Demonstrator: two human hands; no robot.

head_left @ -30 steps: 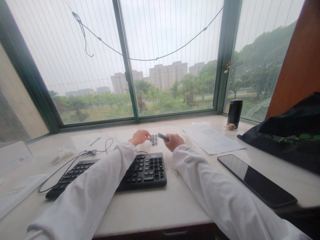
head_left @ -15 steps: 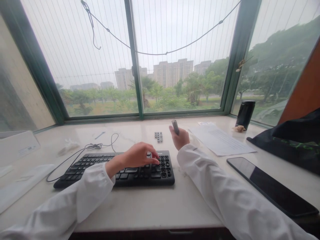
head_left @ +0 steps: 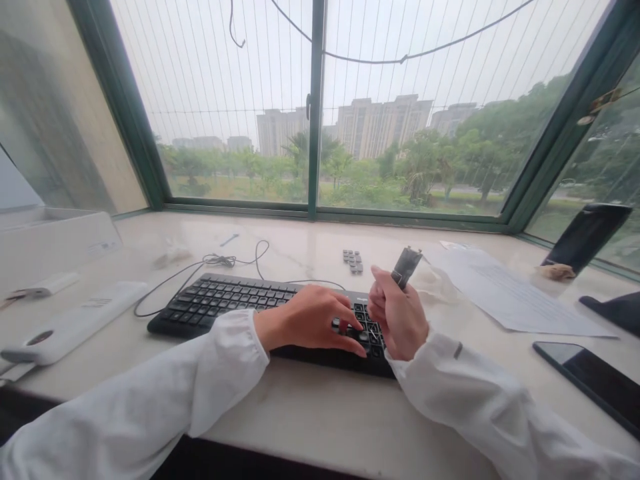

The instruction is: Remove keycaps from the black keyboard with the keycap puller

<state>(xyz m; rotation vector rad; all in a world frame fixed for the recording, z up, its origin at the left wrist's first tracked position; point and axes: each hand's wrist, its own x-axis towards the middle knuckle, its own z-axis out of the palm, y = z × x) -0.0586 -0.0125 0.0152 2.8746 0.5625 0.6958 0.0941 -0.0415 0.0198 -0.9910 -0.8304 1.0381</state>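
Observation:
A black keyboard (head_left: 225,303) lies on the pale counter (head_left: 320,413). My left hand (head_left: 313,323) rests on its right end, fingers curled down and pressing on the keys. My right hand (head_left: 397,320) is just right of it, closed round a small dark tool (head_left: 404,267) that points up and away. A small cluster of loose grey keycaps (head_left: 353,261) lies on the counter beyond the keyboard.
The keyboard's cable (head_left: 220,261) loops behind it. Printed paper (head_left: 505,293) lies at the right, with a black phone (head_left: 595,383) near the edge and a black cylinder (head_left: 585,235) by the window. White boxes (head_left: 65,327) sit at the left.
My left hand came back from the loose keycaps to the keyboard's right end. My right hand drew nearer and raised the tool upright. The view shifted rightward and closer.

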